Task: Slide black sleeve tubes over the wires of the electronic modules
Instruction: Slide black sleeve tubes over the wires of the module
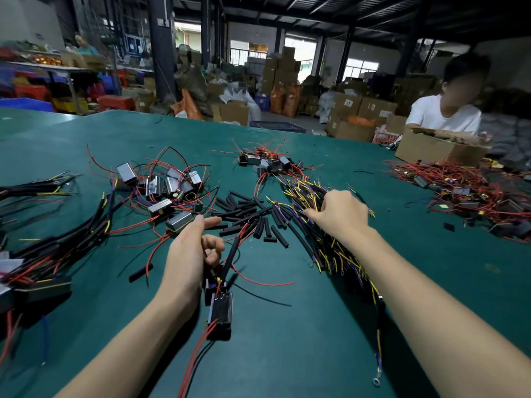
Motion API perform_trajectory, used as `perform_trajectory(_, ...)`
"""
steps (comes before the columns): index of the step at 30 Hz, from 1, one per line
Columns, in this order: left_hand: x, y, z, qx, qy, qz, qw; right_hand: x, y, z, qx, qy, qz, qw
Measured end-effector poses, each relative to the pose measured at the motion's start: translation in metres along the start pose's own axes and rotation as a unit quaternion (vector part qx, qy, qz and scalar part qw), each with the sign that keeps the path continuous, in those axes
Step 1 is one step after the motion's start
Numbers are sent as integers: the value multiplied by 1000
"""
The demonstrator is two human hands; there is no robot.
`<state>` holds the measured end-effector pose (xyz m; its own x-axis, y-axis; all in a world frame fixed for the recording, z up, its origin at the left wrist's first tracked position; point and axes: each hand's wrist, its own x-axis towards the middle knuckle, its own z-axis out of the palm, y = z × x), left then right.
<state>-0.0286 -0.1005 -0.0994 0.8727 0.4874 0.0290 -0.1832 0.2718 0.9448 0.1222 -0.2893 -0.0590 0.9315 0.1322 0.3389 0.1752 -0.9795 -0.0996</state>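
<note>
My left hand grips the wires of a black electronic module, which hangs just below the fingers near the table's front. A black sleeve tube sits on that module's wires, just right of the hand. My right hand reaches into a bundle of yellow, purple and black wires, fingers curled and pinching among them. Loose black sleeve tubes lie scattered between the two hands. A heap of bare modules with red wires lies beyond my left hand.
Sleeved modules with black harnesses lie at the left. A second module heap sits further back, and a red-wire pile at the right. A cardboard box and a person in white are at the far right edge of the green table.
</note>
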Motion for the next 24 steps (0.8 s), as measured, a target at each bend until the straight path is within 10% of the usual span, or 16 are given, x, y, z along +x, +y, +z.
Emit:
perform_trajectory(9,1,-2,6,-31,-32,19,999,-8,-25,-18,197,67,7,978)
perform_trajectory(18,-14,5,10,-24,-78,48,996,-63,-52,-55,505,-111,-183,836)
perform_trajectory(24,-13,4,7,-20,-91,40,995,-78,-59,-42,443,-133,-197,864)
